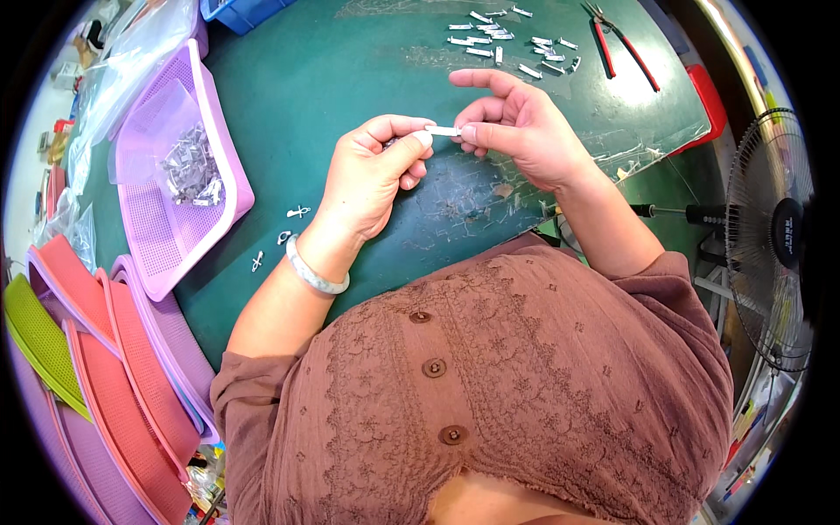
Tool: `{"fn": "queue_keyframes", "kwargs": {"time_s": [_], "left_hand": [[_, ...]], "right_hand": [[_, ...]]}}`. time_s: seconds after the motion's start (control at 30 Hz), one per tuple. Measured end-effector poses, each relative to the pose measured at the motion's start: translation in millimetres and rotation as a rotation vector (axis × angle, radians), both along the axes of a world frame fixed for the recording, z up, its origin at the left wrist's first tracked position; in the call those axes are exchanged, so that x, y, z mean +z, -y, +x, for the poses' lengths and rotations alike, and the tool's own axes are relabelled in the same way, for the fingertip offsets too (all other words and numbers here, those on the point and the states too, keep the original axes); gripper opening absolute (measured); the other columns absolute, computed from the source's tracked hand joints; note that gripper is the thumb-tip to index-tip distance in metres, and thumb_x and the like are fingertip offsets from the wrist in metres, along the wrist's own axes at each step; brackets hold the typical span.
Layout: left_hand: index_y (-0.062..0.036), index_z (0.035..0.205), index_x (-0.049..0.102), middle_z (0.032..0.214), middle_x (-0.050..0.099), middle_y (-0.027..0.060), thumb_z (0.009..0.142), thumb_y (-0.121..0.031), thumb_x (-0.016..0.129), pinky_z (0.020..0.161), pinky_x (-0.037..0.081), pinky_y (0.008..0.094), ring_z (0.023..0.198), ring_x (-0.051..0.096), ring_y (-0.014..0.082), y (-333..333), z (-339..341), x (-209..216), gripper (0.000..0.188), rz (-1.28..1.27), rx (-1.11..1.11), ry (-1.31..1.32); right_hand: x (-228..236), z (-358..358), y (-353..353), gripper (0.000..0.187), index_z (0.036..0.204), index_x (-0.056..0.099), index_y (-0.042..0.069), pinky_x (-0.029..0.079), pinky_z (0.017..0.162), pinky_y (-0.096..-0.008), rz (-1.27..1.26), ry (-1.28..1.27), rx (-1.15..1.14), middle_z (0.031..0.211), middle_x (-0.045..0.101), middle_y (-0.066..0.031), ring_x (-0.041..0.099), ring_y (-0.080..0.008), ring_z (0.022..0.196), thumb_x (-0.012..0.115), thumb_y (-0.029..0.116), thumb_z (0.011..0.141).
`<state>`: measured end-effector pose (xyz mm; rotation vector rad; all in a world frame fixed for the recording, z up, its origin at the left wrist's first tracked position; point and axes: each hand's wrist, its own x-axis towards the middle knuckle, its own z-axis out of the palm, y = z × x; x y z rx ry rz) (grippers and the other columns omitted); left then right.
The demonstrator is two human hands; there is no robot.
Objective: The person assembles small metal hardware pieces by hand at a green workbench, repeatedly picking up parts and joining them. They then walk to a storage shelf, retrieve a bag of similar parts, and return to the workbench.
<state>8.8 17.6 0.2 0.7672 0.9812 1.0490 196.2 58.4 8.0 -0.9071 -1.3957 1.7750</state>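
Between my two hands, above the green tabletop, is a small white strip-shaped part [444, 131]. My left hand [376, 166] pinches one end of it between thumb and forefinger, the other fingers curled in. At the opposite end, my right hand [516, 127] grips it with thumb and fingertips, its forefinger stretched out. Several similar small white and grey parts [499, 35] lie scattered beyond my hands. Near my left wrist, a few small loose metal pieces [298, 212] rest on the table.
A purple plastic basket [229, 166] at left holds a bag and a pile of small grey parts [192, 166]. Red-handled pliers [626, 45] lie at far right. Stacked coloured baskets [131, 385] stand at lower left. A fan [770, 236] stands at right, near a red container [705, 107].
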Motion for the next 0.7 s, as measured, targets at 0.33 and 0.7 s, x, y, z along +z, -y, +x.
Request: {"fn": "queue_keyframes", "kwargs": {"time_s": [0.33,0.7], "left_hand": [[0.0002,0.093,0.058,0.072,0.057,0.0029,0.082,-0.008,0.058,0.047,0.036,0.0168,0.056,0.048,0.0052,0.1,0.3,2.9,0.014,-0.008,-0.033,-0.025],[0.0008,0.097,0.058,0.075,0.056,0.0034,0.083,-0.005,0.056,0.049,0.036,0.0175,0.058,0.047,0.0060,1.4,0.6,-1.0,0.015,0.055,-0.025,-0.008]], "right_hand": [[-3.4,-4.0,4.7,0.048,0.121,0.041,0.001,0.043,0.064,-0.0201,0.357,0.073,-0.097,0.078,0.058,-0.0026,0.053,-0.0070,0.071,0.057,-0.003,0.076],[-1.3,-2.7,9.1,0.054,0.123,0.041,0.002,0.044,0.070,-0.0231,0.848,0.278,-0.133,0.080,0.058,-0.0050,0.054,-0.0107,0.072,0.057,-0.009,0.073]]}}
